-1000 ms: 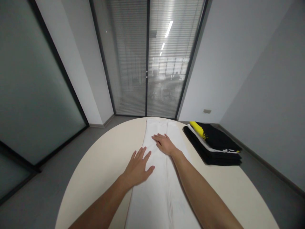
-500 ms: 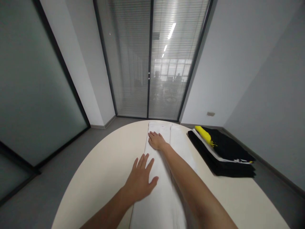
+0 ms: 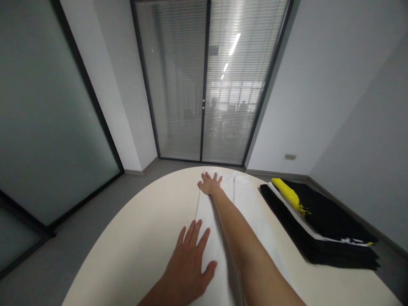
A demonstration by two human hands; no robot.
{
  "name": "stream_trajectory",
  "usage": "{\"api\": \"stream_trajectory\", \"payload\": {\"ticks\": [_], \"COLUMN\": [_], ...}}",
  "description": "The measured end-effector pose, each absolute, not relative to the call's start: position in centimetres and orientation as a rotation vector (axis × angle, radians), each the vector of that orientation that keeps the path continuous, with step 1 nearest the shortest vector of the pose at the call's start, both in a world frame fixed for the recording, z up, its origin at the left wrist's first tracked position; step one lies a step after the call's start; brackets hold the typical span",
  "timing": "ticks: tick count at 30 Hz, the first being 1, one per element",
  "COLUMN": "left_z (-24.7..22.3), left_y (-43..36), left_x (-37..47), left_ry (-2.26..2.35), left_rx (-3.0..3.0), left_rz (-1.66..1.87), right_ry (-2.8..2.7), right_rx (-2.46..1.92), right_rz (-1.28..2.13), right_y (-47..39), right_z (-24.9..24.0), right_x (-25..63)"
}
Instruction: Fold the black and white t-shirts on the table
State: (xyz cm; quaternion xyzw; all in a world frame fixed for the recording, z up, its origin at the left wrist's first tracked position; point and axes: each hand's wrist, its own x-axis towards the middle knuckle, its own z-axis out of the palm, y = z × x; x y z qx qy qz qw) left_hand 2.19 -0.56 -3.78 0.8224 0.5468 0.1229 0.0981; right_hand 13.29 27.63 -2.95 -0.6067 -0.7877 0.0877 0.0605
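Right fingers: spread, extended, gripping nothing. My right hand lies palm down on the far end of the white cloth, at its left edge. My right forearm reaches lengthwise above the cloth.

Left fingers: open, fanned, thumb out to the right, no grip. My left hand is nearer the camera, palm down across the cloth's left edge; I cannot tell whether it presses or hovers.

Cloth: a long flat strip along the middle of the pale, round-edged surface, reaching almost to the far rim. A lengthwise line divides it; slight creases show near the far end.

Right of the cloth, apart from it: a folded stack, mostly black, with a white layer near the top and a yellow section along the upper left.

Beyond the rim: glass panels with blinds in dark frames; a small plate low on the pale wall.
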Motion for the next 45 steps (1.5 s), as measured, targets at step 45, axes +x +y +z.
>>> {"api": "stream_trajectory", "payload": {"ticks": [45], "left_z": [-2.6], "left_y": [-1.9], "left_x": [2.9], "left_ry": [1.544], "left_rx": [2.53], "left_rz": [0.269], "right_ry": [-2.302], "right_rx": [-2.081], "right_rz": [0.324], "right_y": [1.6], "right_z": [-2.1], "right_x": [27.5]}}
